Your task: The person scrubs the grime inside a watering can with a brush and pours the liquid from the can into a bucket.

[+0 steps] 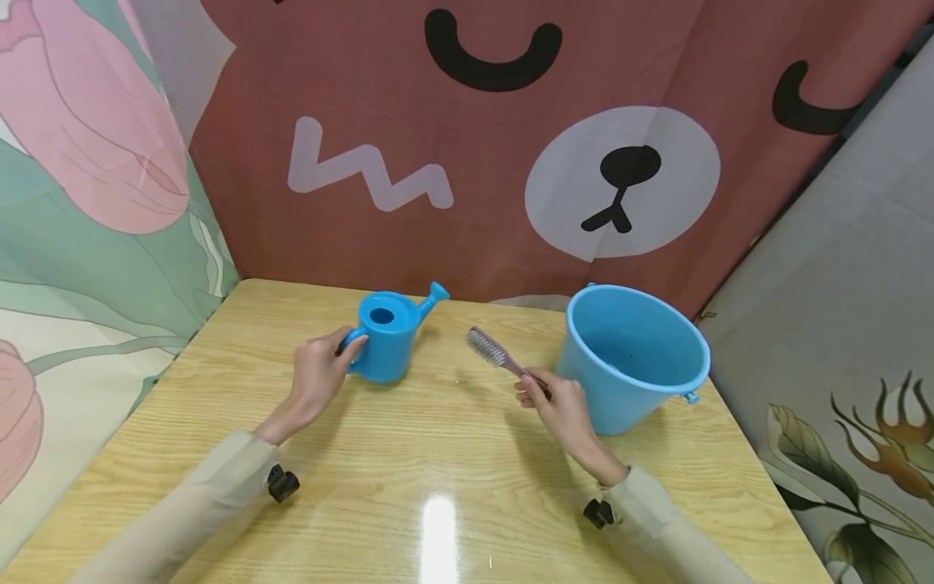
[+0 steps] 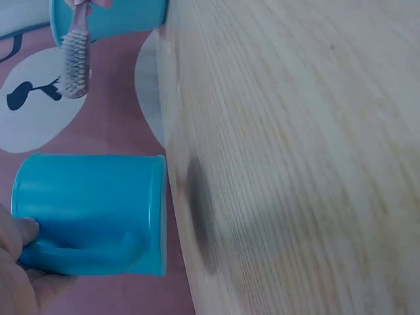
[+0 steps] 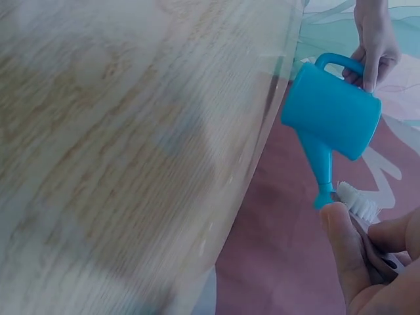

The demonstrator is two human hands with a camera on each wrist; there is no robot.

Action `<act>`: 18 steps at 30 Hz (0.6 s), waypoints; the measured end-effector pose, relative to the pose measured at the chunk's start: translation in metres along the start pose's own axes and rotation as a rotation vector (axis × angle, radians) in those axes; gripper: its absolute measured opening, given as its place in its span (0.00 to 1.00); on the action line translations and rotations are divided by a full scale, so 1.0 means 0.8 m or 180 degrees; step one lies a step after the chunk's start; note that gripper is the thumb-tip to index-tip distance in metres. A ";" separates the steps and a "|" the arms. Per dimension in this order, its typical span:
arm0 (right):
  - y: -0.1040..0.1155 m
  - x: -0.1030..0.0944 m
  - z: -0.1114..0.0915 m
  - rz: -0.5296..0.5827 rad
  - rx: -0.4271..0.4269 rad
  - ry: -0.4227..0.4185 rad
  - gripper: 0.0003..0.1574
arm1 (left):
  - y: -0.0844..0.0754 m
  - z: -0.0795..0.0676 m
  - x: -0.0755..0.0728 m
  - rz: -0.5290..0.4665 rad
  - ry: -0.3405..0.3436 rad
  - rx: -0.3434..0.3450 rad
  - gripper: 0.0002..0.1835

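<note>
- Backing the table: one bear-print cloth (image 1: pixel 481 251), brown-red; flower-print hangings at either side.
- Table (image 1: pixel 409 454): wood-grain top, glossy, one bright reflection toward the near edge; carries the bucket directly.
- Bucket (image 1: pixel 616 397): light blue, one piece; stands upright at the right of the table, mouth up, a lug showing at the rim; the right hand is near its wall, contact cannot be told; neither hand grips it.
- Can (image 1: pixel 388 349): blue watering can, spout toward the bucket's side; about upright and raised off the table, a gap and a shadow showing under its base in the left wrist view; contents cannot be told.
- Left hand (image 1: pixel 321 369): fingers curled round the can's handle, thumb laid along it; grip closed and bearing the can.
- Right hand (image 1: pixel 565 405): thumb and fingers pinching the brush's handle; grip pressed together, nothing else held.
- Brush (image 1: pixel 490 349): pinkish handle, pale bristles; held above the table between can and bucket, head toward the can; apart from the spout in the head view, though the two overlap in the right wrist view.
- Wrist cameras (image 1: pixel 283 483): black, two, one at each cuff.
- Progress, as judged: picking up is done for both can and brush; set-down is undone for both; brush and can not brought together, neither placed in the bucket; an early or middle stage, which of the two cannot be told.
</note>
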State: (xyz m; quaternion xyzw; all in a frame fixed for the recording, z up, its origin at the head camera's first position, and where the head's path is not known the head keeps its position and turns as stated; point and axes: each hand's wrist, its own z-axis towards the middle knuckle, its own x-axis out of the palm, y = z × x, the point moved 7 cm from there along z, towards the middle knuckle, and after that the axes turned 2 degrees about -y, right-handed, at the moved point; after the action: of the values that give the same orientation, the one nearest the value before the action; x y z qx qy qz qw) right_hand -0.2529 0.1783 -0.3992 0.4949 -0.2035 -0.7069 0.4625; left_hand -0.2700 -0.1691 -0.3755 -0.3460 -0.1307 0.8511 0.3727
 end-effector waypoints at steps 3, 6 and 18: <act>0.002 -0.001 -0.001 -0.0039 -0.0049 -0.0030 0.13 | -0.003 0.000 0.005 -0.0018 0.0018 0.0071 0.11; 0.003 -0.001 -0.001 -0.0081 -0.0082 -0.0055 0.12 | -0.006 0.001 0.010 -0.0029 0.0035 0.0136 0.10; 0.015 -0.006 0.000 -0.0057 -0.0295 -0.0122 0.12 | -0.020 0.002 0.031 -0.0197 0.0064 0.0301 0.08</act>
State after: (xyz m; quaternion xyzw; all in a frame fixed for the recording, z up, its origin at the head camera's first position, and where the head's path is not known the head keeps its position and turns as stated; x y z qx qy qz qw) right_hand -0.2469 0.1765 -0.3880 0.4612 -0.1749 -0.7290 0.4746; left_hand -0.2747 -0.1401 -0.3788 -0.3323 -0.0973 0.8408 0.4161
